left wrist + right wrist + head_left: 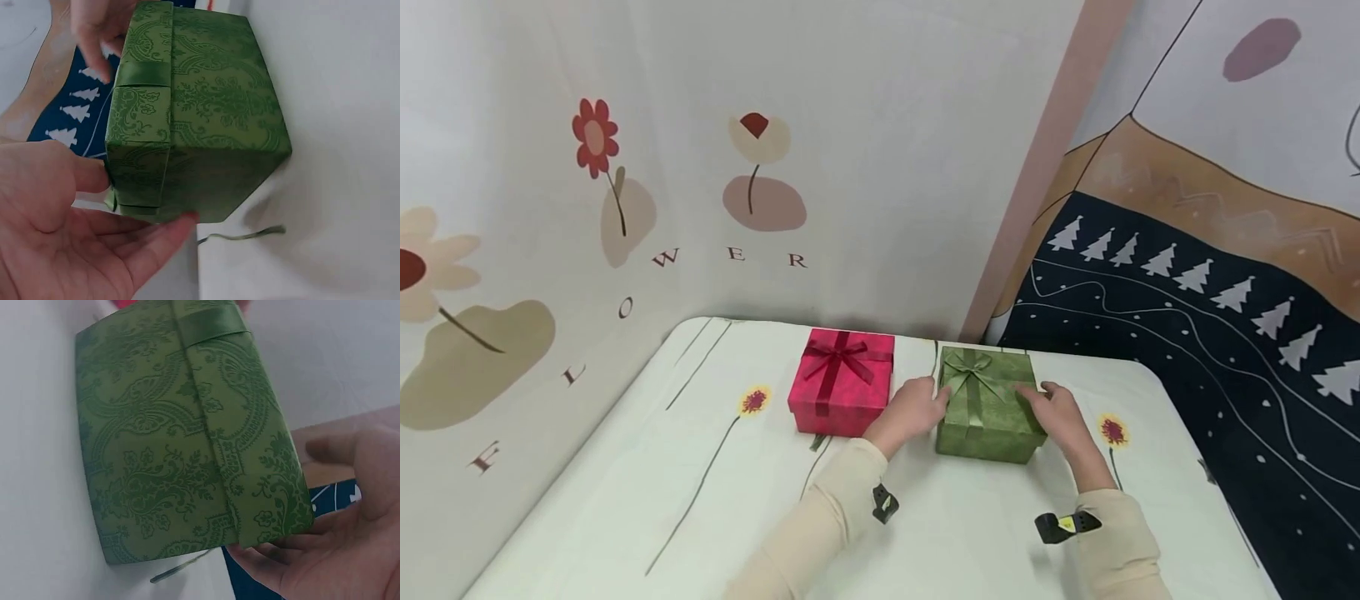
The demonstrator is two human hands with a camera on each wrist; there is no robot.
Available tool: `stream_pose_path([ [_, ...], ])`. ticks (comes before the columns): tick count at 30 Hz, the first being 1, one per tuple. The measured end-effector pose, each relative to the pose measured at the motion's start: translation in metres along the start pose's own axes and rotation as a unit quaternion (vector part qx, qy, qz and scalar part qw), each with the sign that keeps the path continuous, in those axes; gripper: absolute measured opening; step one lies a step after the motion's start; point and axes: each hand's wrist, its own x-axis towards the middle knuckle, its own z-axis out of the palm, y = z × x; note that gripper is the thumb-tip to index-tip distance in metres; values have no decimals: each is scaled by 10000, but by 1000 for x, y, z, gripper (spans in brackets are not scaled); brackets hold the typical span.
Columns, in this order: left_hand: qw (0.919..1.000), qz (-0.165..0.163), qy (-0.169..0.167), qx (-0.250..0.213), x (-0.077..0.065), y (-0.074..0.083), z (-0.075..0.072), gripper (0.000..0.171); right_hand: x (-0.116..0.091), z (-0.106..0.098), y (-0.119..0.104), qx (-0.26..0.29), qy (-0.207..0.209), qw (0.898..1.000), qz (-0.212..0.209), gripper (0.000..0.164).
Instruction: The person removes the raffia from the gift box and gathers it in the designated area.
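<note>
A green patterned gift box (pixel 992 437) with a lid and a green ribbon bow (pixel 970 367) stands on the table between both hands. My left hand (pixel 908 410) holds its left side. Up close, the left thumb lies at the lid's edge and the fingers (pixel 165 240) reach along the box's side. On the opposite side my right hand (pixel 1062 417) grips the box, with its fingers (pixel 275 559) against the side near the lid's lower edge and the thumb by the top. The far faces of the box are hidden.
Just left of the green box sits a red gift box (pixel 838 417) with a dark red ribbon. Both stand near the back of a white table (pixel 737 508) printed with flowers. Behind are a pale printed curtain (pixel 880 167) and a dark one with white trees (pixel 1150 308).
</note>
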Motion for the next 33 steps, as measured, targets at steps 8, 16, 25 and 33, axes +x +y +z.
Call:
stream_pose_path([
  [8, 9906, -422, 139, -1294, 1, -2, 1, 33, 6, -6, 9, 670, 335, 9966, 336, 61],
  [16, 9807, -803, 63, -1779, 4, -5, 0, 41, 10, -16, 13, 1021, -236, 9930, 538, 62],
  [25, 9779, -812, 18, -1929, 6, -3, 1, 34, 11, -20, 18, 1180, -291, 9897, 762, 62],
  [33, 9783, -743, 126, -1928, 5, 0, 0, 32, 11, -19, 19, 1356, -295, 9886, 582, 66],
])
